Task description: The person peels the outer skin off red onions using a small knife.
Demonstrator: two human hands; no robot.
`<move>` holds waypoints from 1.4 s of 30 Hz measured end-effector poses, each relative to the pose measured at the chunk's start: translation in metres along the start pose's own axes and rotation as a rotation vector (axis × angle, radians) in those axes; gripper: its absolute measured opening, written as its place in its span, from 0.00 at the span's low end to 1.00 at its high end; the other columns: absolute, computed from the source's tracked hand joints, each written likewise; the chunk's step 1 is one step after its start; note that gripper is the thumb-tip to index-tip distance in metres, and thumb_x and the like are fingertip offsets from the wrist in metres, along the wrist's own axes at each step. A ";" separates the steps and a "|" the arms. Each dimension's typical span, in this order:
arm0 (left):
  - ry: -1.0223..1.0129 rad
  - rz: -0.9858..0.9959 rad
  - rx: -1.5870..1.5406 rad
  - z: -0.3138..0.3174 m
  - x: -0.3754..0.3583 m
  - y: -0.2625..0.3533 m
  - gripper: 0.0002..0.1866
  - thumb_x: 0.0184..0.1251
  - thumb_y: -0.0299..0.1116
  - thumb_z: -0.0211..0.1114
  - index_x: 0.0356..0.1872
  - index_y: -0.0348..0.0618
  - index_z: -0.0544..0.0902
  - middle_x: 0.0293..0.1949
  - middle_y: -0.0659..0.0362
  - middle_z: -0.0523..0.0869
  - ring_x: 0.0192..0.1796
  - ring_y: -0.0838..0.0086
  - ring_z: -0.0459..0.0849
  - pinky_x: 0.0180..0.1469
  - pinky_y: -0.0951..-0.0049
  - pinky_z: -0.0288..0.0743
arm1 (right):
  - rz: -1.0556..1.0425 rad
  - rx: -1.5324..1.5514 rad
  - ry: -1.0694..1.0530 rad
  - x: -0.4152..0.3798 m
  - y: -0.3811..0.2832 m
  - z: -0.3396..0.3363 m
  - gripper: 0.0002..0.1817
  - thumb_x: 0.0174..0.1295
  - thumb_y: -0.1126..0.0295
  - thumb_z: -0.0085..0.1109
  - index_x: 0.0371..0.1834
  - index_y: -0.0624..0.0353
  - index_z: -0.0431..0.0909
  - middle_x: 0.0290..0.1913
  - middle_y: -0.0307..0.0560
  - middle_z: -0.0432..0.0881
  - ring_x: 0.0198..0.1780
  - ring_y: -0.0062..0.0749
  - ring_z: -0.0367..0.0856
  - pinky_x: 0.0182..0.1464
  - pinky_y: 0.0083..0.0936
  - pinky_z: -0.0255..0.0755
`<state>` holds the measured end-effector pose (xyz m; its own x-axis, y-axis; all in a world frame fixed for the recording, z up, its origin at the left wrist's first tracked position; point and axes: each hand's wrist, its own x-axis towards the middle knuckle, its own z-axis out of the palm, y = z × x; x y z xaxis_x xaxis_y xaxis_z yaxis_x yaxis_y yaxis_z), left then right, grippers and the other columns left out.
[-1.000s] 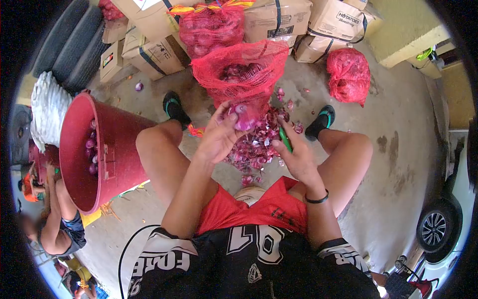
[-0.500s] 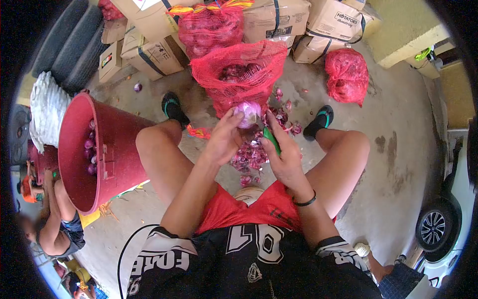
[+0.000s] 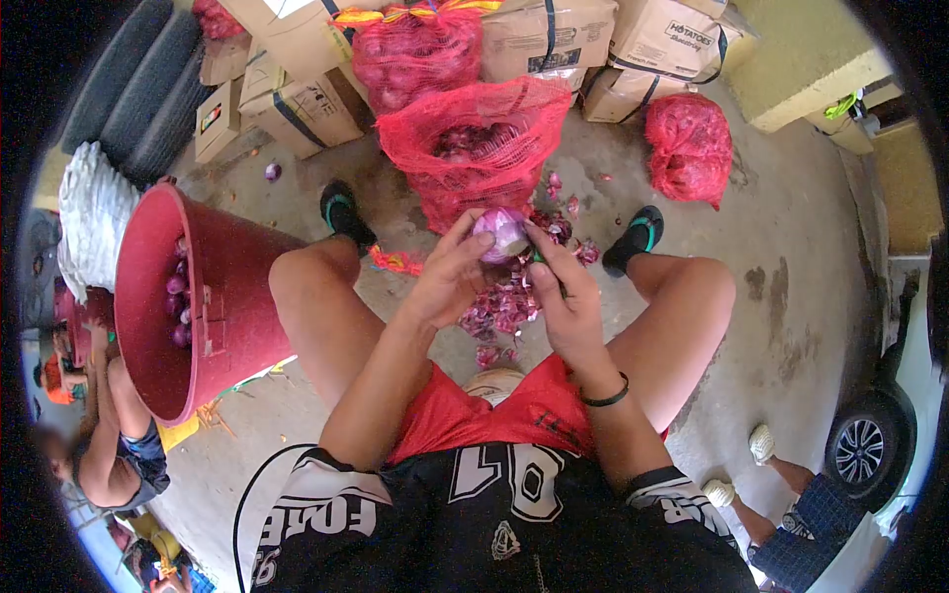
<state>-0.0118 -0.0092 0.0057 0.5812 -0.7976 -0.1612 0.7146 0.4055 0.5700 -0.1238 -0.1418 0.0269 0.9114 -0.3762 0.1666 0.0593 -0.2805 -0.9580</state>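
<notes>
My left hand (image 3: 450, 274) is closed around a purple onion (image 3: 500, 235), held up in front of the open red mesh sack. In my right hand (image 3: 568, 301) is a green-handled knife (image 3: 561, 287); its handle is mostly covered by my fingers and I cannot make out the blade. The right fingertips are against the onion's right side. Below my hands, purple onion skins (image 3: 499, 311) lie heaped on the floor between my legs. The open red mesh sack (image 3: 465, 188) stands just beyond and holds more onions (image 3: 474, 141).
A large red tub (image 3: 242, 287) with onions lies tilted at my left. Another filled mesh sack (image 3: 415, 59) and cardboard boxes (image 3: 549, 35) stand behind. A red bag (image 3: 689, 148) sits at right. People (image 3: 119, 445) are at far left; another person's legs (image 3: 761, 494) are lower right.
The onion has turned in my left hand, and its cut-looking end now faces right. My right hand has rotated, hiding more of the green handle. At lower right, the other person's legs have moved into view.
</notes>
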 end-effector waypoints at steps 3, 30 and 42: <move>-0.028 -0.006 0.002 -0.003 -0.001 0.003 0.23 0.69 0.33 0.61 0.62 0.45 0.66 0.56 0.55 0.78 0.58 0.65 0.79 0.57 0.57 0.77 | 0.169 0.304 -0.002 -0.001 -0.002 -0.005 0.21 0.71 0.68 0.52 0.66 0.60 0.71 0.34 0.35 0.75 0.29 0.17 0.69 0.32 0.17 0.66; -0.030 0.058 0.012 0.005 -0.005 0.012 0.44 0.49 0.22 0.74 0.68 0.48 0.60 0.66 0.55 0.67 0.66 0.59 0.72 0.66 0.49 0.70 | 0.314 0.576 0.395 0.015 0.016 -0.019 0.20 0.73 0.61 0.50 0.63 0.58 0.69 0.32 0.36 0.74 0.25 0.16 0.70 0.24 0.13 0.64; 0.125 0.370 0.239 0.004 0.002 0.009 0.37 0.46 0.10 0.71 0.56 0.48 0.63 0.53 0.62 0.68 0.58 0.73 0.74 0.61 0.68 0.74 | -0.076 -0.181 -0.078 0.002 -0.013 -0.002 0.34 0.67 0.67 0.54 0.75 0.59 0.54 0.54 0.60 0.80 0.54 0.46 0.81 0.58 0.34 0.72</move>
<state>-0.0060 -0.0092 0.0135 0.8336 -0.5524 0.0006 0.3487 0.5270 0.7750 -0.1237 -0.1402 0.0403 0.9361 -0.2807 0.2120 0.0618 -0.4622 -0.8846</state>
